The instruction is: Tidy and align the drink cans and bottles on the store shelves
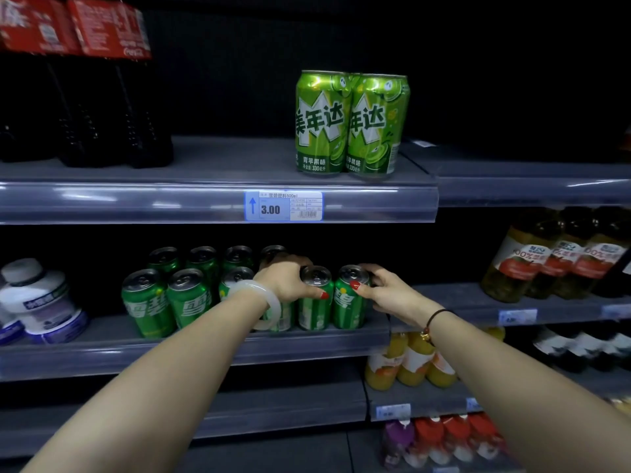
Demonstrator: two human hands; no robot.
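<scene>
Several dark green soda cans stand in two rows on the middle shelf [191, 346]. My left hand [290, 281] grips one front-row green can [314, 308] near its top, thumb on the front. My right hand [386, 291] grips the rightmost green can [348, 305], thumb on its front and fingers curled behind it. These two cans stand side by side at the right end of the front row. Two light green apple-soda cans [351, 124] stand upright and touching on the upper shelf [211, 165].
Dark cola bottles [112, 131] fill the upper shelf's left. White jars [41, 302] sit left of the green cans. Juice bottles with red labels [553, 257] stand at right, orange drink bottles [413, 363] below. A price tag [283, 206] hangs on the upper shelf edge.
</scene>
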